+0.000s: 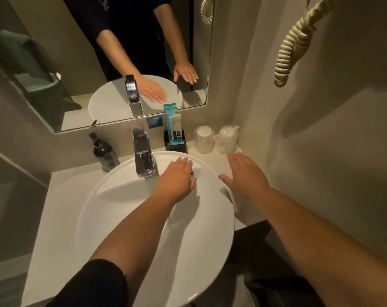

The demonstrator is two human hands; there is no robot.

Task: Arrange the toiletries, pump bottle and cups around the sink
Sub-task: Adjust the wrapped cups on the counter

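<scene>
Head view: both hands flat, holding nothing, left hand (177,178), right hand (245,173). Wrapped cups (215,139) look light and crinkly; grab their sides.

Beige walls (321,151) close in a pale worktop (55,207); a mirror (77,63) hangs behind, a coiled cord (294,41) at right, dim light.

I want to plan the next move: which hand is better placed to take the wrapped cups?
The right hand, probably. It hovers open beside the basin, just short of the wrapped cups in the right corner. The left hand is over the sink, farther away.
</scene>
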